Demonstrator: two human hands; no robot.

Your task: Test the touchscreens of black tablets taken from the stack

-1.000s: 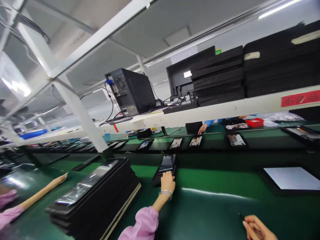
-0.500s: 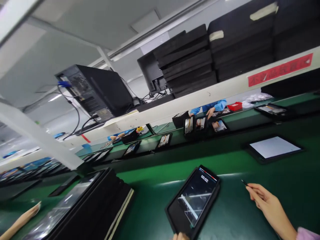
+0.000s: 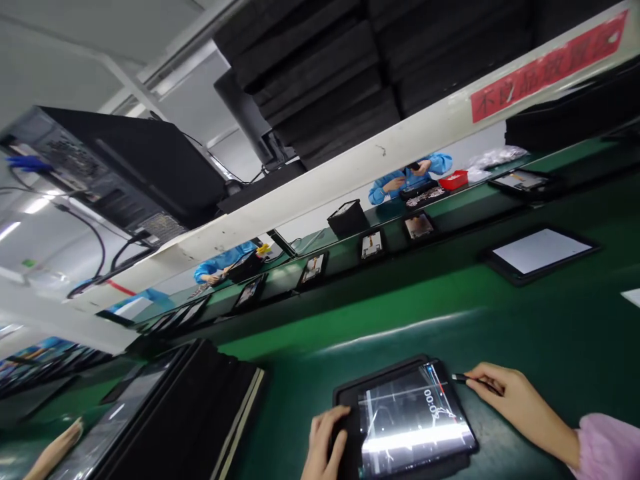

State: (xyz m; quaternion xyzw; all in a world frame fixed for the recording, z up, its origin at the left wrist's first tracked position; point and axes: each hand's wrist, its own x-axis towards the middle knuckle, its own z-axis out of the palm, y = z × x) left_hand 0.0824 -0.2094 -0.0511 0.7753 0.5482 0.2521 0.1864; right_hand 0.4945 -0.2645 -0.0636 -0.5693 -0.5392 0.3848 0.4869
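We see the tablet (image 3: 407, 420) lying flat on the green bench (image 3: 450, 327), screen lit. The left hand (image 3: 325, 443) rests on the tablet's left edge, fingers spread loosely over the frame — gripping nothing. The right hand (image 3: 510, 400), just right of the tablet, pinches a thin stylus (image 3: 463, 379) whose tip reaches the tablet's upper right corner. Left of the tablet stands a stack of black trays (image 3: 190, 413).

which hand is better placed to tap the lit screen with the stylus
The right hand, probably. It already pinches the thin dark stylus, whose tip sits at the right edge of the tablet. The left hand lies on the tablet's left rim, steadying it, with no tool.
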